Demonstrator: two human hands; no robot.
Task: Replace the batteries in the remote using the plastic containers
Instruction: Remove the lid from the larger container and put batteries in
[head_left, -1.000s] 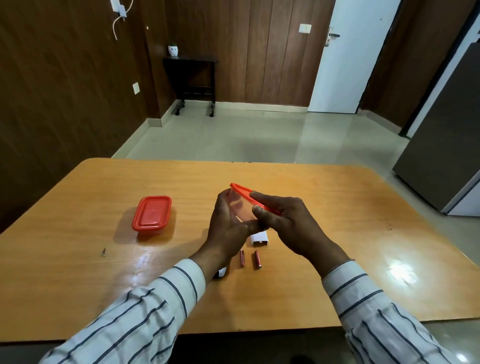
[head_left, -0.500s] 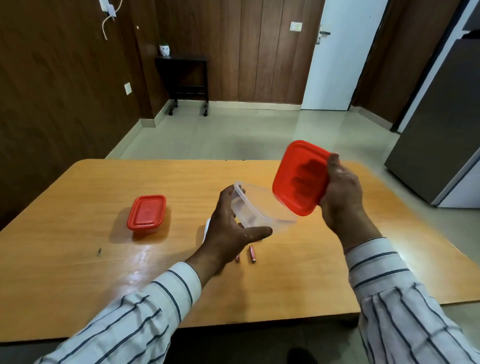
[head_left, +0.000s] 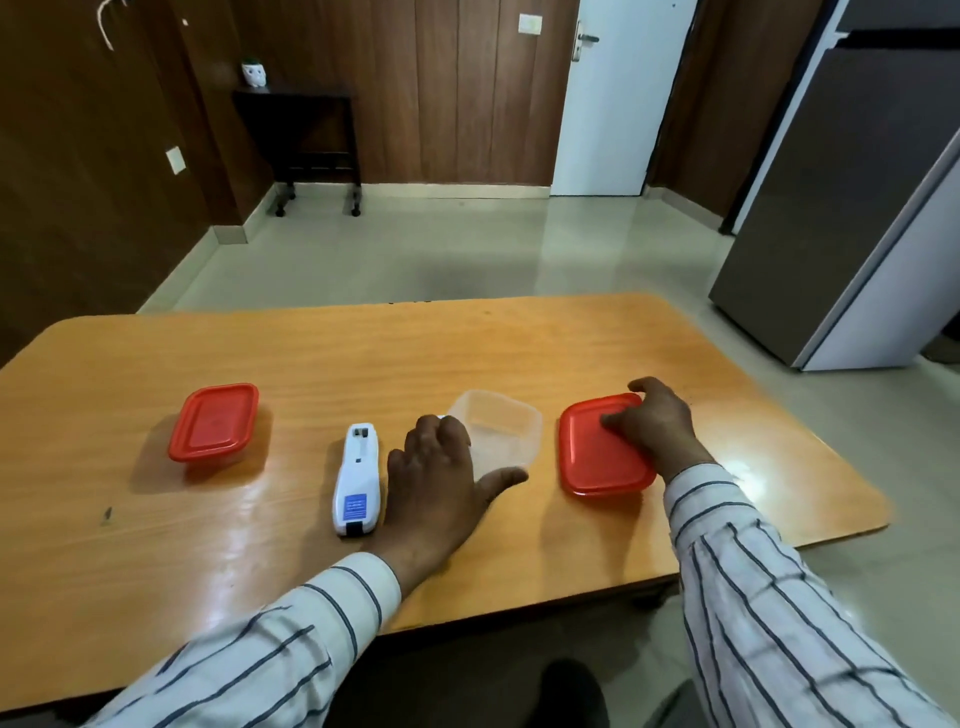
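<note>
Clear tub (head_left: 501, 434) looks light, bendy, so the rim's the hold: left hand (head_left: 436, 480) clasps it; right hand (head_left: 655, 423) pinches red lid (head_left: 597, 462) at its three o'clock.

1. Dark wood-panelled walls (head_left: 441, 88) stand at the back and left.
2. A white door (head_left: 608, 104) is set in the back wall, a switch plate (head_left: 530, 23) beside it.
3. The floor (head_left: 415, 249) is pale, glossy tile.
4. A dark side table (head_left: 296, 95) stands against the wall and bears a white pot (head_left: 254, 73).
5. A grey fridge (head_left: 857, 208) stands at the right.
6. A glossy wooden table (head_left: 363, 353) fills the foreground.
</note>
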